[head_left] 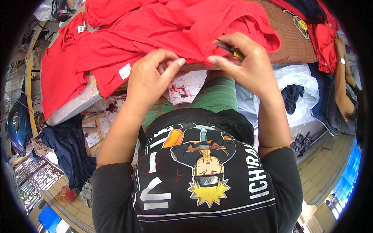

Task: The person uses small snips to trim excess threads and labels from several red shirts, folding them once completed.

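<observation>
Red garments are heaped over the table in front of me, and one fold reaches the near edge between my hands. My left hand is at that edge, its thumb and fingertips drawn together in a pinch; whatever they hold, if anything, is too small to make out. In my right hand is a pair of thread snips with dark blades and a yellow-green part, the blades pointing left over the red cloth. My right thumb is stretched out toward the cloth's edge. A white label shows on the cloth near my left wrist.
Brown patterned padding covers the table's right part, with a pale cord on it. A clear plastic bag with dark cloth stands below right. Dark blue cloth hangs at lower left. Another person's arm is at the far right.
</observation>
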`<state>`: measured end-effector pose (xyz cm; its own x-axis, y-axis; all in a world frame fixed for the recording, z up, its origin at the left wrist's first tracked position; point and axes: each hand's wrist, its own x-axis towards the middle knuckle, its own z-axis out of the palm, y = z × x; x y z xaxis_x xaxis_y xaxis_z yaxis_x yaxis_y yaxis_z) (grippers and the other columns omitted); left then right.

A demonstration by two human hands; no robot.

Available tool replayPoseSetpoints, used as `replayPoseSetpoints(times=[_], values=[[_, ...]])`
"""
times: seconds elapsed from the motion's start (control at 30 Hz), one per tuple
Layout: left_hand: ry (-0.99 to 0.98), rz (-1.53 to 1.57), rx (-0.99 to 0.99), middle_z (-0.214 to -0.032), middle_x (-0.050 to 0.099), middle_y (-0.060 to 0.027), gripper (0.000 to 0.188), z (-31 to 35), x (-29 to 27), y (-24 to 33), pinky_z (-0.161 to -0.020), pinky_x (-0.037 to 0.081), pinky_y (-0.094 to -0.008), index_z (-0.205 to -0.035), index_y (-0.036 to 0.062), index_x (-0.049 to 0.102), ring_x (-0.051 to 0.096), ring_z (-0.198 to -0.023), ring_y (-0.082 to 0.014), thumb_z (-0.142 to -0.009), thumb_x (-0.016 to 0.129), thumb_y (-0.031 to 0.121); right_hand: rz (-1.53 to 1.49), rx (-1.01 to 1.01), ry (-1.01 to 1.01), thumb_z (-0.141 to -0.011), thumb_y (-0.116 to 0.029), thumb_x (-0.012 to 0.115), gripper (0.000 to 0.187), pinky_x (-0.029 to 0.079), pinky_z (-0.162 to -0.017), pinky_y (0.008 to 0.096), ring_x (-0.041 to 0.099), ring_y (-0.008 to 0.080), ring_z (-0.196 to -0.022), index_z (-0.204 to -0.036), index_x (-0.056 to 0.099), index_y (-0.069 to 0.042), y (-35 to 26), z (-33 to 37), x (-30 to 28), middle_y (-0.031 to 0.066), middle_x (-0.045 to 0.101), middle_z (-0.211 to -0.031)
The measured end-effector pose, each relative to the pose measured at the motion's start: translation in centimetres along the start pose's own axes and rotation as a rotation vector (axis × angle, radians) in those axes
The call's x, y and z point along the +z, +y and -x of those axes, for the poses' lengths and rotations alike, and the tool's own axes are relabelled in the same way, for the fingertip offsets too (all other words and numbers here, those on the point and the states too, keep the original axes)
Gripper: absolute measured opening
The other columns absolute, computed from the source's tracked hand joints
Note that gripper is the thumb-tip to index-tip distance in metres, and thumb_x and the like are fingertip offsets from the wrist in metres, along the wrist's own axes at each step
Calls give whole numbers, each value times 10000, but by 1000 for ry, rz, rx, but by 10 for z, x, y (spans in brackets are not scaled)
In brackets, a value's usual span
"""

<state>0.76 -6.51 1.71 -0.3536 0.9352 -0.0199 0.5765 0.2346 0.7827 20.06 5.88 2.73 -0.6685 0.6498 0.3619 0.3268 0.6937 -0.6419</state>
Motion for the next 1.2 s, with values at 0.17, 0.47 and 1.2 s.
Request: replayPoseSetpoints(times=[0.17, 0.47, 1.2], values=[[-62, 36, 21, -823, 662, -58, 181, 5, 20, -14, -673, 468, -245, -960, 27, 722, 584, -709, -91, -839, 728, 161, -49, 14, -153, -741, -196, 745, 212, 500, -622, 394, 646, 320, -728, -874, 689, -41, 2, 1, 31, 110, 666, -809], [-206, 660, -193, -859, 677, -46, 214, 8, 20, -24, -688, 484, -234, -938, -27, 717, 600, -766, -75, -848, 733, 167, 34, -199, -213, -646, -73, 707, 259, 511, -579, 398, 643, 294, -711, -894, 633, -84, -16, 25, 26, 66, 616, -814], [-81, 473, -110, -923, 638, -62, 264, 13, 28, -26, -720, 472, -235, -954, -1, 735, 583, -790, -101, -803, 774, 212, 8, -97, -1, -795, -131, 696, 258, 495, -601, 354, 622, 271, -751, -1036, 617, -84, -8, 20, 19, 84, 573, -878]])
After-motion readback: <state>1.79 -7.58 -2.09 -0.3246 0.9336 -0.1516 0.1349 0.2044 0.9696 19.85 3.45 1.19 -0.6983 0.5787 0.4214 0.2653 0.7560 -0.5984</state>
